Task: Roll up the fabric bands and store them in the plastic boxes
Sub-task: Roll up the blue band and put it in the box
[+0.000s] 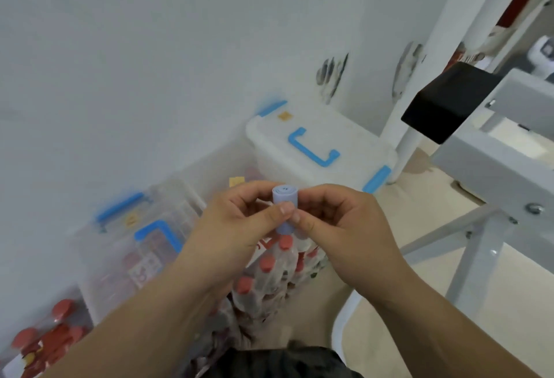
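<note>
Only the head camera here, looking down at both hands held in front of the body.

The fabric band (284,197) is a tight little pale-blue roll standing upright, pinched between the two hands. The left hand (236,224) has its thumb pressed across the front of the roll with the fingers curled behind it. The right hand (344,227) grips the other side, thumb right up against the left thumb. So both hands are grasping the roll, and no loose tail is showing.

I'd say the rolling step is basically finished for this band and storing it comes next. Both boxes in view have their lids on: the white box (344,134) with blue clips sits on the floor by the wall just past the hands, and a clear box (120,257) is further left. Packs of red-capped bottles (269,275) sit below the hands.

The next move probably needs one hand to hold the roll tight so it doesn't spring open, while the other unclips a lid.
</note>
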{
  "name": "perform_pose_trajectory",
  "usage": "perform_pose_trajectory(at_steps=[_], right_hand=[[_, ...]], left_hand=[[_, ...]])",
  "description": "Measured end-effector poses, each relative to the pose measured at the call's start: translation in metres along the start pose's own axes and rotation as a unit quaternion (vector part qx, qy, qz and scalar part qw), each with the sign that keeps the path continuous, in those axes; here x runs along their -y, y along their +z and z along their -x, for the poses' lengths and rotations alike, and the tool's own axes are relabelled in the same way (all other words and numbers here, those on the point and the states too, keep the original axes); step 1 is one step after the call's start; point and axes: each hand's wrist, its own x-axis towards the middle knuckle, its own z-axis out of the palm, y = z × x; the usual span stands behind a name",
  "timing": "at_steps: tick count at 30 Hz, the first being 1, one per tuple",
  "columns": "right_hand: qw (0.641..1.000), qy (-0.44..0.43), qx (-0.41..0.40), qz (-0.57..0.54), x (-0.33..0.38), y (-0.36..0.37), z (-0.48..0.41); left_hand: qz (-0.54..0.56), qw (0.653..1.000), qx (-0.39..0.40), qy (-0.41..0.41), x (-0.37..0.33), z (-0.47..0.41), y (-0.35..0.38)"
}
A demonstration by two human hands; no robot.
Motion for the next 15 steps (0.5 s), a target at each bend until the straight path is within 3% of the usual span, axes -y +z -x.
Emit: perform_pose_trajectory(at_steps=[7, 15], right_hand=[[0.996, 0.032, -0.072, 0.046, -0.007, -0.023, -0.016], [0.974, 0.055, -0.156, 0.156, 0.002, -0.036, -0.041]], left_hand=[[-0.062, 0.992, 0.101, -0.043, -0.005, -0.046, 0.014], [-0.081, 0.985, 0.152, 0.014, -0.019, -0.089, 0.011]])
